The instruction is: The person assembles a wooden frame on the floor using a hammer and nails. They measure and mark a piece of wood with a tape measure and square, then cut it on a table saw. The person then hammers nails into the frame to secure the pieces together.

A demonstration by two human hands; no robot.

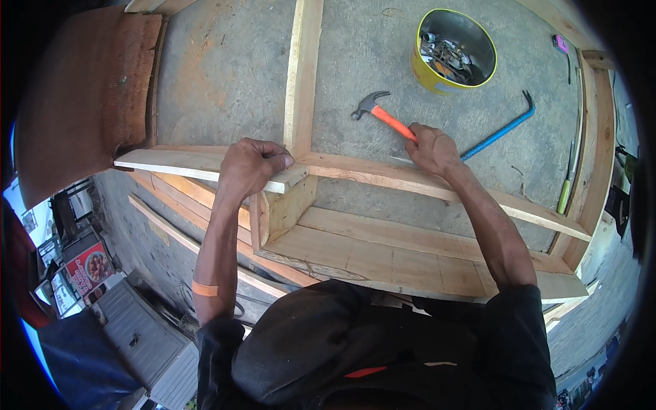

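Dark-clothed torso (383, 348) of the person fills lower edge, nearest to lens; both forearms run up from it to a timber frame (383, 256) lying on a grey concrete slab (225, 75).

L hand (251, 166): fist closed, knuckles up, pressing on end of a loose pale plank (178, 162) where it meets the frame's upright rail (302, 75). Fingertips pinch at the joint; whether sth small is held betw. them can't be told. Orange band (204, 289) on L forearm.

R hand (432, 148): closed round grip end of a claw hammer (381, 115) w/ orange handle; hammer head lies on the slab, pointing up-left, just beyond the frame's cross rail (383, 176). Hand rests at that rail's far edge.

Blue pry bar (502, 130): on slab, just R of the R hand, running diag. up-right; near end hidden behind the hand.

Yellow tin (452, 51): open, w/ assorted metal bits inside, well above hammer, apart from it.

Further items: yellow-green handled tool (566, 190) along R side rail; small pink object (560, 44) near top R; brown rough-edged board (89, 89) at L; spare planks (184, 205) stacked below the loose plank.
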